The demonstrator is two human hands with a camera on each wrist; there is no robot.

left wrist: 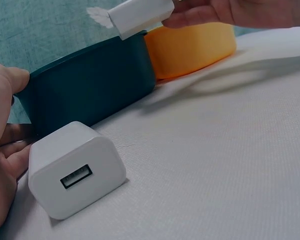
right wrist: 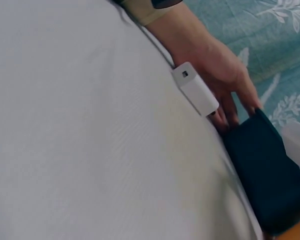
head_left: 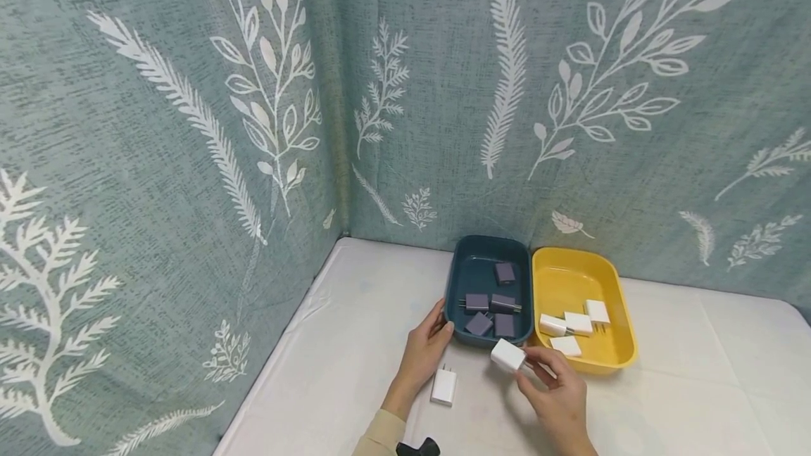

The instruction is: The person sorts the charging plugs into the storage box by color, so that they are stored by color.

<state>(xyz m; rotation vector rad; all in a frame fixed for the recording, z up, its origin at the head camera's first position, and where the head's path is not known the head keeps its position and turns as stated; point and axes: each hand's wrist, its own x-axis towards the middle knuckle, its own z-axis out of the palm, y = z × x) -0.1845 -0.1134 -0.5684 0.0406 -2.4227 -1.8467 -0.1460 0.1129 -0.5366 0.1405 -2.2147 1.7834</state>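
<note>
My right hand (head_left: 560, 394) pinches a white USB wall charger (head_left: 508, 355) by one end, above the near edge of the dark blue bin (head_left: 474, 267). The thumb of my left hand (head_left: 421, 352) is at that bin's near-left rim, with the fingers against its outer wall. A second white charger (head_left: 443, 387) lies on the table beside the left hand, its USB port visible in the left wrist view. Several dark purple chargers (head_left: 478, 324) lie in the blue bin. Several white chargers (head_left: 566, 347) lie in the yellow bin (head_left: 573, 274) to its right.
The two bins stand side by side on a white-covered table (head_left: 690, 357), close to the patterned teal curtain (head_left: 437, 90) behind. Another stretch of curtain (head_left: 146, 231) runs along the left edge. A small black object (head_left: 419, 447) shows at the bottom of the head view.
</note>
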